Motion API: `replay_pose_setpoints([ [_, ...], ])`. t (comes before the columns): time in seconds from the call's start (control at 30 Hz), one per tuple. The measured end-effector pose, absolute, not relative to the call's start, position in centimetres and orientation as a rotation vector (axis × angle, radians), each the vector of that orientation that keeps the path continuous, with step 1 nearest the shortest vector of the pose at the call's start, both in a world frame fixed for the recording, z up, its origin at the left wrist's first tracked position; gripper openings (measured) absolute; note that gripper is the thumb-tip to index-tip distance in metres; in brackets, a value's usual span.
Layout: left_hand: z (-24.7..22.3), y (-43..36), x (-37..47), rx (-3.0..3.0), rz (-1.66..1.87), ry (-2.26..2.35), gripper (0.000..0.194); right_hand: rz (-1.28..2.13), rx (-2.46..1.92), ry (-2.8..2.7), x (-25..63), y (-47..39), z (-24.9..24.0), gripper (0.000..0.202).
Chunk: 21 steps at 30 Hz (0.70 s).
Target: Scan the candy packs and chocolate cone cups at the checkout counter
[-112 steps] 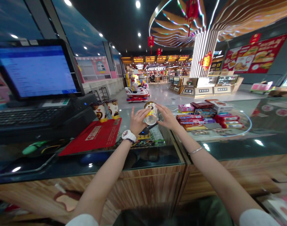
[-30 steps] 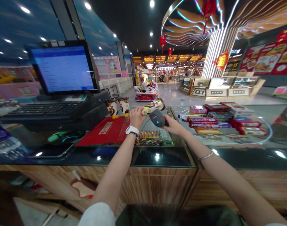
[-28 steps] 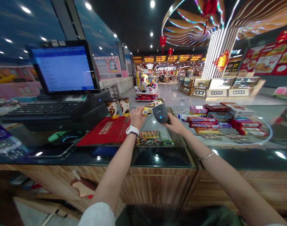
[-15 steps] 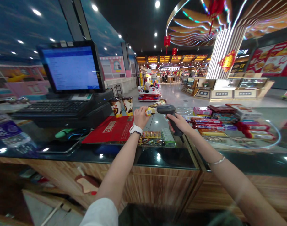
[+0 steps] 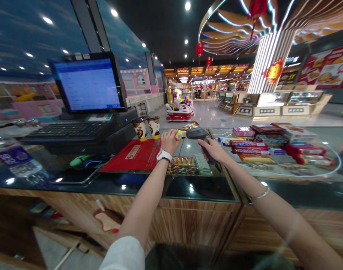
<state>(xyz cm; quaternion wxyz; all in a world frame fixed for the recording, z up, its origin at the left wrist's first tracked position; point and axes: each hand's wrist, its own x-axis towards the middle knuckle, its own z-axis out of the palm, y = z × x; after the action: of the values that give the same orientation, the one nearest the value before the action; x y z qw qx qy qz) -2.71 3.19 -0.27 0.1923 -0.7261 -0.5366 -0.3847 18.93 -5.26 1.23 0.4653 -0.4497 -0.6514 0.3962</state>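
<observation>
My left hand is closed round a small yellow and white package above the glass counter. In my right hand is the handle of a dark handheld scanner, whose head points left at the package, very close to it. Under my left wrist, to its left, lies a red mat. Small packets show through or on the glass below the hands. To the right are stacked candy rolls and boxes.
A monitor and keyboard stand at the left, with two patterned cups beside them. A water bottle and a phone are at the near left. A cable hangs behind the hands.
The view has shifted slightly. The scanner head sits a little closer to the package, and both hands keep their holds.
</observation>
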Motion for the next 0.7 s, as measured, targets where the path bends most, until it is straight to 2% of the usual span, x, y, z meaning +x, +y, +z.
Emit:
replay_pose_setpoints([
  [0.23,-0.53,3.49,-2.74,-2.029,-1.075,-1.493,0.037,0.959,-1.090,-1.669,18.99,-4.97,0.94,0.046],
  [0.53,0.21,2.77,-2.53,-2.053,-1.050,-1.528,0.033,0.943,-1.098,-1.684,18.98,-4.83,0.79,0.047],
  [0.7,0.26,2.79,-2.48,-2.052,-1.059,-1.557,0.034,0.903,-1.072,-1.723,19.07,-5.11,1.04,0.035],
])
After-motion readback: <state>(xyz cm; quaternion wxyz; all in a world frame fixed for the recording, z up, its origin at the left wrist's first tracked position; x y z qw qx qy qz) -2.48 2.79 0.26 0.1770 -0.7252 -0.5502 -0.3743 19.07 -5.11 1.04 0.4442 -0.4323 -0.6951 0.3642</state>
